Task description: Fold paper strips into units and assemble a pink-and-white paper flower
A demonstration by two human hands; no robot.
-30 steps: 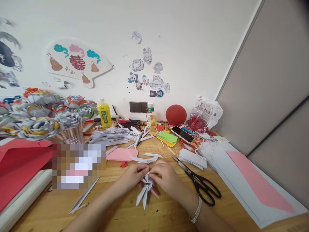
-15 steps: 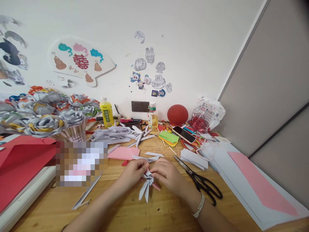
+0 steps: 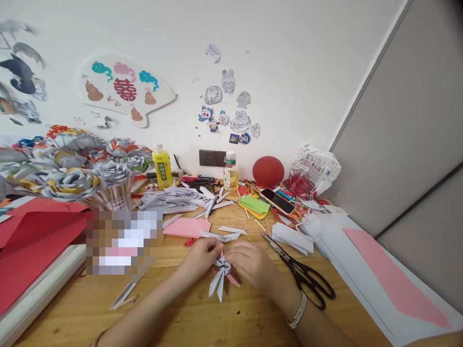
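Observation:
A small folded paper piece [image 3: 219,278], grey-white with a pink part, lies on the wooden table [image 3: 202,318] in front of me. My left hand [image 3: 201,257] pinches its top from the left with closed fingers. My right hand [image 3: 251,266] grips it from the right, fingers curled over it, a beaded bracelet on that wrist. The long grey strips of the piece point down toward me.
Black scissors [image 3: 303,275] lie just right of my right hand. A pink sheet [image 3: 186,227], loose grey folded strips [image 3: 170,200], a phone [image 3: 277,200], two bottles, a red ball [image 3: 268,171], paper flowers [image 3: 72,173] and red paper [image 3: 32,241] crowd the table.
Both hands have stayed on the folded piece, working its top with small finger movements. The view has shifted slightly left and the piece sits a little higher in it.

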